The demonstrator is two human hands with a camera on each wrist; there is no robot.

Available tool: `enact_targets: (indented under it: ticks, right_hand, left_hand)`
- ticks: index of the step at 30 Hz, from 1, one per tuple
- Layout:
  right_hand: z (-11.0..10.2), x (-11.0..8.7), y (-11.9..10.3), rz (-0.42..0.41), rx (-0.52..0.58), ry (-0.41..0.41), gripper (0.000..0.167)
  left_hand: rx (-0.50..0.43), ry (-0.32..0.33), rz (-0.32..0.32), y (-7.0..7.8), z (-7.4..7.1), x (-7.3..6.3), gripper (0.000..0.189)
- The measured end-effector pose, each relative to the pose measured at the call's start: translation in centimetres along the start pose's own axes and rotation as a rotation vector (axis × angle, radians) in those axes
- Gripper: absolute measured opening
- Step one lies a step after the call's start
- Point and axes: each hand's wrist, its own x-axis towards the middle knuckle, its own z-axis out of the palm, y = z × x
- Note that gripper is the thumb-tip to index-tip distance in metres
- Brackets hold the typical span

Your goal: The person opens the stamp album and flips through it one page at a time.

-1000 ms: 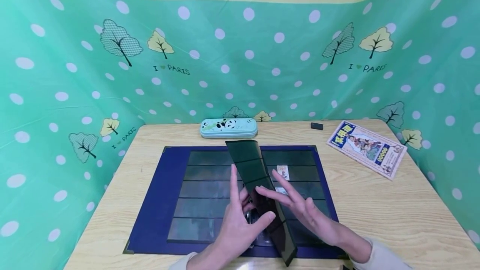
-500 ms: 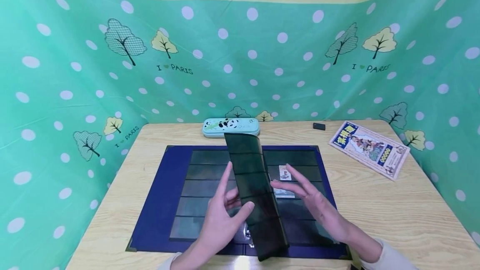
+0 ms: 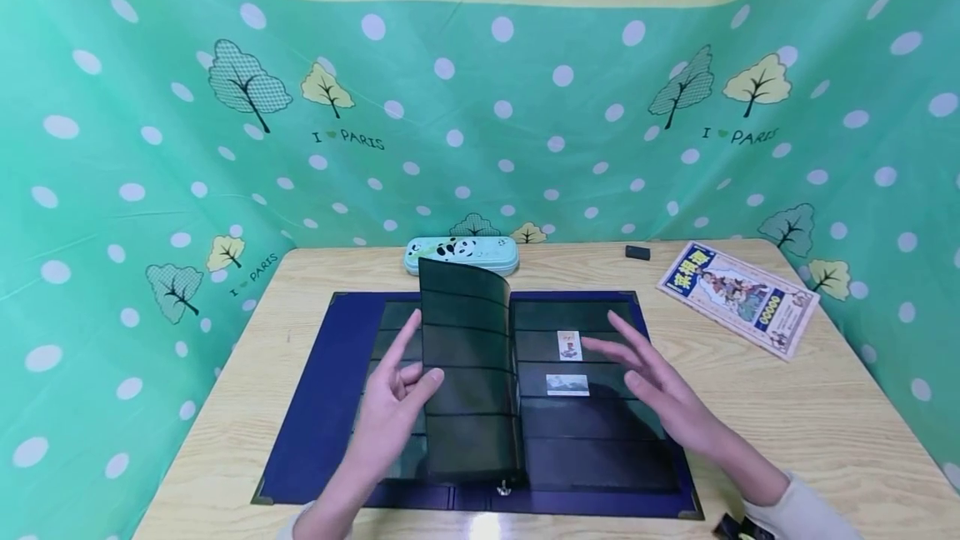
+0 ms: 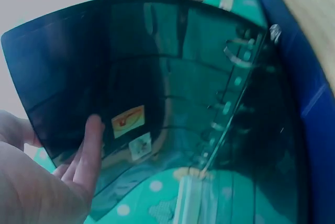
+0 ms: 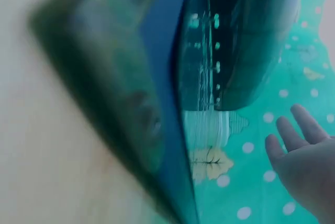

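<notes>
A blue stamp album lies spread on the table, with black pocketed pages. One page stands raised and curved near the rings. My left hand holds this page by its left edge, thumb in front and fingers behind it. In the left wrist view two small stamps show on the fingers' side of the page. My right hand hovers over the right-hand page, fingers spread and gripping nothing. Beside its fingertips an upright stamp and a sideways stamp sit in the pockets.
A panda pencil case stands behind the album. A small black block and a printed booklet lie at the back right of the wooden table. A green dotted cloth hangs behind.
The raised page has swung left with my left hand, uncovering the right-hand page and its two stamps. My right hand has let the page go and shifted right.
</notes>
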Motion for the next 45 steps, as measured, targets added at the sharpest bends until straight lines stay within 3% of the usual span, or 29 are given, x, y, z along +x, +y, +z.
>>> enact_targets:
  ticks: [5,11,17,24,28,31,34,45]
  right_hand:
    - [-1.3,0.0,1.2,0.059,-0.052,0.03,0.074]
    - [-2.4,-0.1,2.5,0.146,-0.223,0.029,0.089]
    - [-3.1,-0.7,4.1,0.244,-0.427,-0.027,0.108]
    - [-3.7,-0.8,4.6,0.297,-0.641,-0.104,0.121]
    - [-3.8,-0.7,4.4,0.313,-0.654,-0.099,0.122]
    - [-3.8,-0.6,4.3,0.324,-0.652,-0.103,0.122]
    - [-3.8,-0.5,4.3,0.33,-0.649,-0.106,0.122]
    - [-3.8,-0.5,4.2,0.33,-0.646,-0.105,0.121]
  left_hand:
    - [-0.027,-0.032,-0.047,-0.3,-2.0,0.9,0.075]
    - [-0.132,-0.112,-0.126,-1.2,-4.2,2.0,0.076]
    - [-0.272,-0.198,-0.07,-2.3,-4.8,2.5,0.08]
    - [-0.456,-0.288,-0.009,-3.1,-4.8,3.0,0.081]
    - [-0.503,-0.278,0.009,-3.5,-4.9,3.5,0.08]
    - [-0.472,-0.219,-0.002,-3.7,-5.1,3.7,0.079]
    - [-0.457,-0.203,-0.01,-3.6,-5.5,3.6,0.079]
    - [-0.526,-0.359,0.071,-2.6,-7.7,2.8,0.078]
